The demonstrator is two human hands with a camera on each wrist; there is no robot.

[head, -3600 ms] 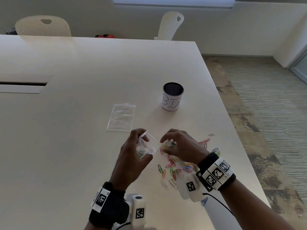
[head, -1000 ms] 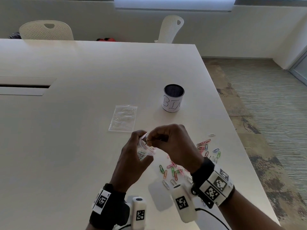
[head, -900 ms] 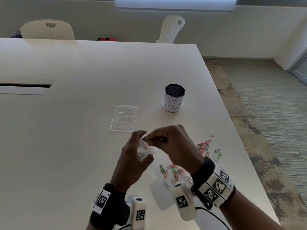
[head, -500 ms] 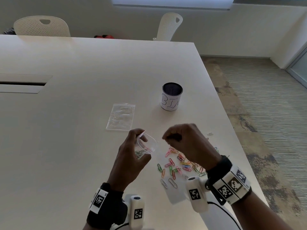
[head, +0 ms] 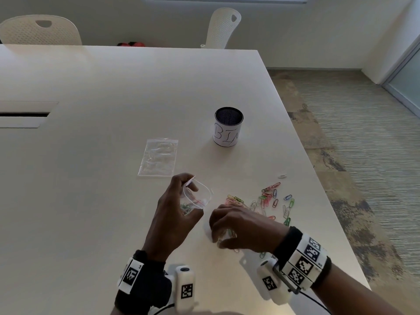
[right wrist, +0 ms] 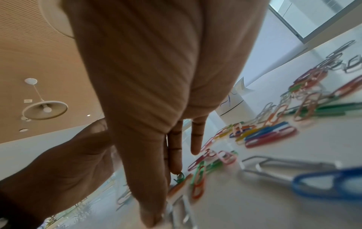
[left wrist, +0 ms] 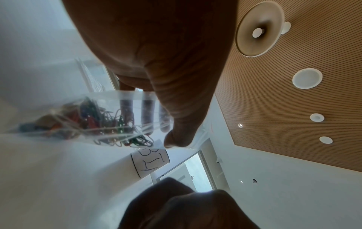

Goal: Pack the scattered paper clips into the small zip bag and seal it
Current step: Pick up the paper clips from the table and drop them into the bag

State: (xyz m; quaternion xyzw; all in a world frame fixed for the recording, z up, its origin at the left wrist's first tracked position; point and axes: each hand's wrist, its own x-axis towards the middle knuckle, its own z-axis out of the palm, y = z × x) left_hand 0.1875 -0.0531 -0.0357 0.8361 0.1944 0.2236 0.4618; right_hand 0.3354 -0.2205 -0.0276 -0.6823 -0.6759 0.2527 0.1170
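Observation:
My left hand (head: 186, 192) holds a small clear zip bag (head: 197, 197) up off the white table, its mouth held open toward the right. Several coloured paper clips lie in the bag's bottom (left wrist: 101, 120), and my thumb (left wrist: 177, 124) presses its rim. Just right of the bag, my right hand (head: 218, 235) is down on the near end of the loose paper clips (head: 268, 198). Its fingers (right wrist: 176, 155) point straight down and touch clips (right wrist: 197, 176) on the table. I see no clip lifted.
A second empty zip bag (head: 159, 156) lies flat behind my left hand. A white cup marked BIN (head: 228, 127) stands further back. The table's right edge (head: 318, 178) runs close past the clips. Two chairs (head: 223, 26) stand at the far side.
My right hand has left the bag's mouth, swung right and dropped onto the loose clips. My left hand still holds the bag in about the same place.

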